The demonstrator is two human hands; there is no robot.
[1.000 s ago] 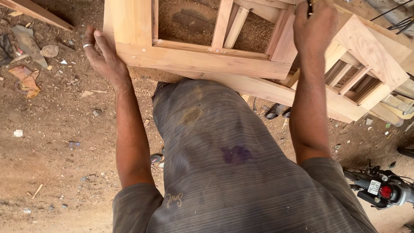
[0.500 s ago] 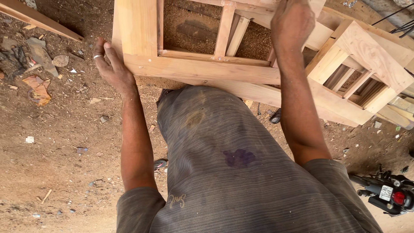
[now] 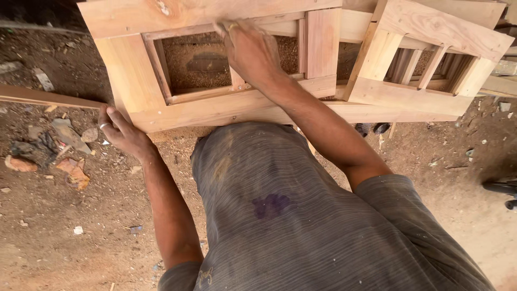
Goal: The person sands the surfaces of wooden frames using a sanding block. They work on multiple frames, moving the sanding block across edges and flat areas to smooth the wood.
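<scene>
Your left hand [image 3: 121,132] grips the near left corner of the wooden frame [image 3: 215,110], fingers curled over the edge, a ring showing on one of them. Your right hand [image 3: 249,51] lies on the frame's inner crosspiece at the panel opening, fingers bent down over the wood; something small may be pinched between them, but you cannot tell from this view.

The frame lies flat and waist-high in front of you, pressed close against your grey shirt [image 3: 301,215]. Half a second ago your right hand sat higher and further right on the upright slats; it has now come in toward the middle, and the frame has shifted so the open panel sits under that hand. Your left hand has kept the same corner throughout. That reads as steadying with the left while the right feels or works the inner joint.

To the right a second, smaller frame [image 3: 431,64] rests against the first. A long plank [image 3: 48,98] lies at the left, and wood scraps [image 3: 70,156] dot the sawdust floor [image 3: 81,215].
</scene>
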